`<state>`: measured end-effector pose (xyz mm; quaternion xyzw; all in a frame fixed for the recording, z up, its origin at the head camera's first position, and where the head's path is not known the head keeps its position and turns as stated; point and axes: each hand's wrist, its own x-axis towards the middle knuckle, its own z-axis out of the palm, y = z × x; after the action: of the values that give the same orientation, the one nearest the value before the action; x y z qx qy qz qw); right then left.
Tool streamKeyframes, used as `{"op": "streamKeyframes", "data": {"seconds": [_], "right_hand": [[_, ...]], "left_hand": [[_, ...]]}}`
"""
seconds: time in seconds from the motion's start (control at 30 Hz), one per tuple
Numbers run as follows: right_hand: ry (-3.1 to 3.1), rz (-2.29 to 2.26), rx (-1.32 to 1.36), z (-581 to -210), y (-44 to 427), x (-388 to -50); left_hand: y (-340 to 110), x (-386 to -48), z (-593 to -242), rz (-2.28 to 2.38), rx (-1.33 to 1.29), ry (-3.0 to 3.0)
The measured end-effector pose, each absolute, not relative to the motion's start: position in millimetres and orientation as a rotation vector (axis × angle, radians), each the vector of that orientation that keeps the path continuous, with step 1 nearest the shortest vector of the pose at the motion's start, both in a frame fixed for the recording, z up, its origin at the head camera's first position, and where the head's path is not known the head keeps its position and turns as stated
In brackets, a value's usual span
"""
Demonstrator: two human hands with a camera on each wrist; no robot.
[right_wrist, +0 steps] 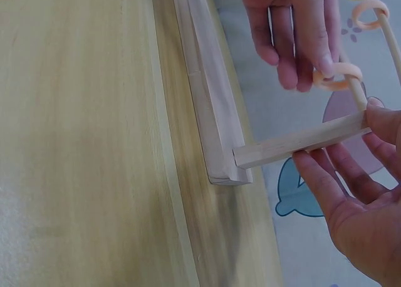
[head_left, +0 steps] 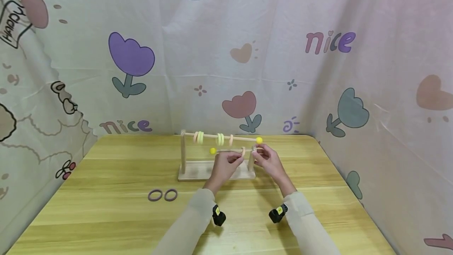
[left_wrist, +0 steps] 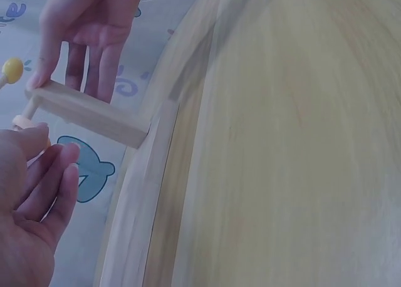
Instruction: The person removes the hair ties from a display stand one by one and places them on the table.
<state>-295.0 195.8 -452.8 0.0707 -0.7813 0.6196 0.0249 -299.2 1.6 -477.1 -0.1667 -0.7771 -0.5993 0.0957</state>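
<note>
Head view, stand taken as the dial's centre. Wooden stand [head_left: 198,170] on the table [head_left: 116,168], tall post [head_left: 183,152] at nine o'clock, short post [head_left: 251,163] at three. Upper rod [head_left: 244,139] runs from the tall post, tipped with a yellow ball [head_left: 259,140] near two; six rings hang on it, the outermost at each end orange, the four between pale green. Lower rod [head_left: 226,151] runs from the short post toward ten, its own yellow ball [head_left: 212,151] at the free end. Left hand [head_left: 225,166]: thumb and forefinger pinch an orange ring [right_wrist: 337,85], which encircles the lower rod near the short post. Right hand [head_left: 270,163], at three: grasping the top of the short post, thumb at its end, fingers along its far side. Two purple rings [head_left: 171,195] lie flat at eight o'clock, side by side, well apart from both hands. Small black camera [head_left: 219,216] on the left wrist, another [head_left: 278,213] on the right. Patterned cloth [head_left: 198,42] hangs behind, at twelve.
</note>
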Motion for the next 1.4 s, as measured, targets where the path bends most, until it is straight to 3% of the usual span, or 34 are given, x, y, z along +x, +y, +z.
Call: {"op": "streamKeyframes", "data": {"seconds": [1.4], "right_hand": [[-2.426,1.907,0.234,-455,198,-295]], "left_hand": [[-54,-285,-479,-1.846,-0.217,-2.292]]}}
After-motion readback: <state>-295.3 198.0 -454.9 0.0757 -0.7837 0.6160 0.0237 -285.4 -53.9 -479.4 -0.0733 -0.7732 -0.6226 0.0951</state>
